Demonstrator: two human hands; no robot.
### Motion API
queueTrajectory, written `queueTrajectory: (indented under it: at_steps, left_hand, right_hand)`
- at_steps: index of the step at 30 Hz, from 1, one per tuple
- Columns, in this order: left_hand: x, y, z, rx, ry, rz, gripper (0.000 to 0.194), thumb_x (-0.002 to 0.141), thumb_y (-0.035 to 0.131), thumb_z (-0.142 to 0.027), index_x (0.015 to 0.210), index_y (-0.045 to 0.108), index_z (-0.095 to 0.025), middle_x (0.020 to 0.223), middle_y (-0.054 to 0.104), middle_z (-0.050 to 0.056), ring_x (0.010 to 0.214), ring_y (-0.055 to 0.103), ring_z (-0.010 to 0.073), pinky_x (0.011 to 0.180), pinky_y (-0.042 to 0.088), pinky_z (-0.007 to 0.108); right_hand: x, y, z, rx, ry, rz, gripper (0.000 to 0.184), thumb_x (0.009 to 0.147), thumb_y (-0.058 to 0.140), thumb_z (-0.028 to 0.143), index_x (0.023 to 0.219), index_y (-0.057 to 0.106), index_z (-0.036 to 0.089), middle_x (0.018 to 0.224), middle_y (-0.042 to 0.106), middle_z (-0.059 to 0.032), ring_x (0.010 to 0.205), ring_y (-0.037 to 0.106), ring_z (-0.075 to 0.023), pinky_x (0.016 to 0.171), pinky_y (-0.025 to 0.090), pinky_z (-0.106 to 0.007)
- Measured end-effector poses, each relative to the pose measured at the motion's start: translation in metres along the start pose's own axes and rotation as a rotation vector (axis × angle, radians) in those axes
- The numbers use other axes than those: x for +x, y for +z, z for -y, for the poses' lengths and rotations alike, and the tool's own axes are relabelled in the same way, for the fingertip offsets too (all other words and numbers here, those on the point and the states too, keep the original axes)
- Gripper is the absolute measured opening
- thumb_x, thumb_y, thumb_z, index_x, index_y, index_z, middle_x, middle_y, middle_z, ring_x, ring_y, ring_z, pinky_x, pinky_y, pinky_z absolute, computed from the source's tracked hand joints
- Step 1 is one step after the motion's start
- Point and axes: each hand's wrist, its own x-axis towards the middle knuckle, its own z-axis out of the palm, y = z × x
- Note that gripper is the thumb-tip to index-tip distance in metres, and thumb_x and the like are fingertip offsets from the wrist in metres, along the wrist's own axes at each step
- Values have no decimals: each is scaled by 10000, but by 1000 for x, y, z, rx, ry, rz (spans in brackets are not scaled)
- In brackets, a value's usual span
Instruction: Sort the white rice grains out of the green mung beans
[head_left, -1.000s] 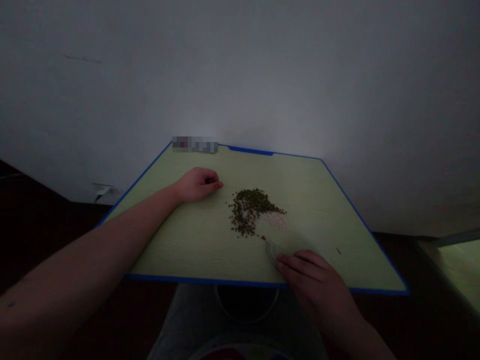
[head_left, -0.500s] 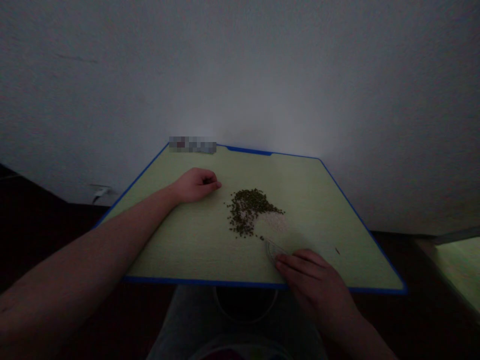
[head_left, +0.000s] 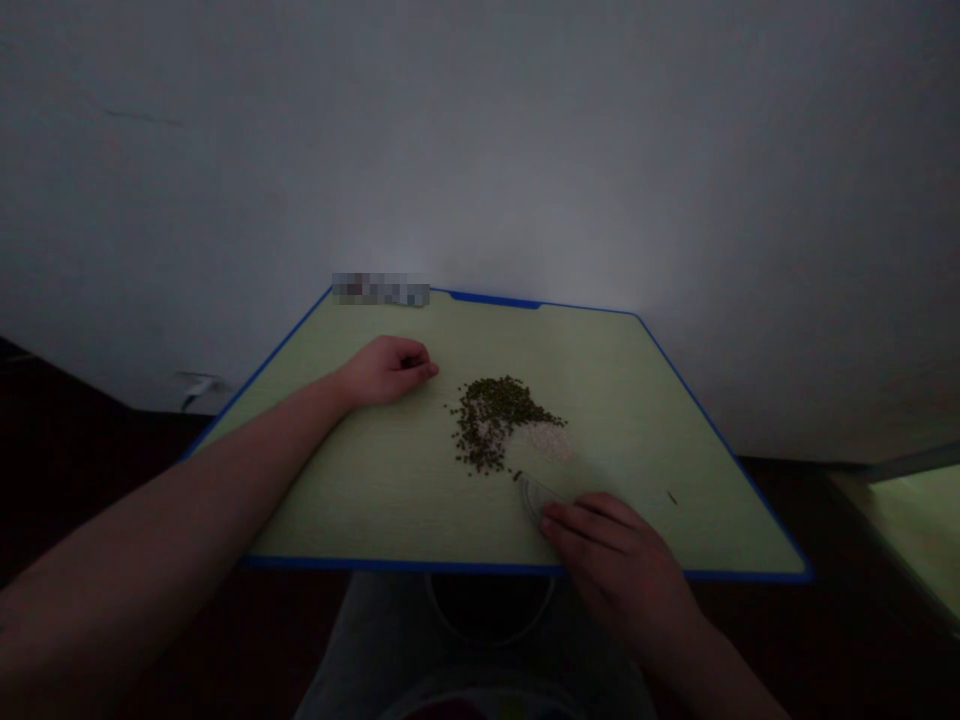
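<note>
Currently, in the head view, I see the left hand (head_left: 386, 371) resting on the table (head_left: 360, 500) left of centre, its forearm slanting in from the lower left edge of the frame. The fingers curl loosely toward the thumb; a dark gap shows between them, and I can't tell whether anything sits inside. The right hand (head_left: 626, 560) comes in from the lower right with its fingers pointing up and left, pinching a clear, curved protractor-like piece (head_left: 534, 496) against the tabletop, just below the centre of the frame. That piece looks thin and see-through, with faint curved lines; the fingers cover its right part. Its upper left tip is close to a few dark grains. Above it, at mid-frame, lies a loose pile of green beans (head_left: 504, 400), dense at the top and scattered down its left side. Pale grains (head_left: 549, 440) spread in a thin patch at the pile's lower right, touching it, and some show among the beans.
</note>
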Motion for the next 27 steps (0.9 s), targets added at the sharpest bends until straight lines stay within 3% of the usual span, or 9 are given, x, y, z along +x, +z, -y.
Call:
queueTrajectory:
  at_steps: [9, 18, 27]
  left_hand:
    - [-1, 0, 1, 6, 17, -10, 339, 779, 506, -448, 678, 597, -138, 534, 489, -19, 510, 407, 83, 498, 293, 225]
    - [0, -1, -1, 42, 1, 5, 351, 782, 494, -455, 685, 601, -135, 541, 493, -15, 515, 405, 87, 509, 280, 234]
    - [-1, 0, 0, 38, 28, -14, 355, 787, 492, -457, 659, 578, -137, 533, 471, -22, 517, 398, 84, 512, 285, 230]
  right_hand:
    - [6, 2, -9, -30, 114, 18, 261, 857, 486, 105, 1045, 661, 155, 1044, 703, -72, 896, 645, -183, 844, 517, -383]
    - [-10, -5, -7, -53, 62, 5, 286, 833, 481, 94, 1046, 659, 162, 1048, 704, -69, 882, 653, -191, 788, 546, -373]
    - [5, -4, -22, 2, 93, 7, 286, 845, 473, 89, 1044, 661, 169, 1039, 707, -62, 899, 659, -176, 831, 533, -369]
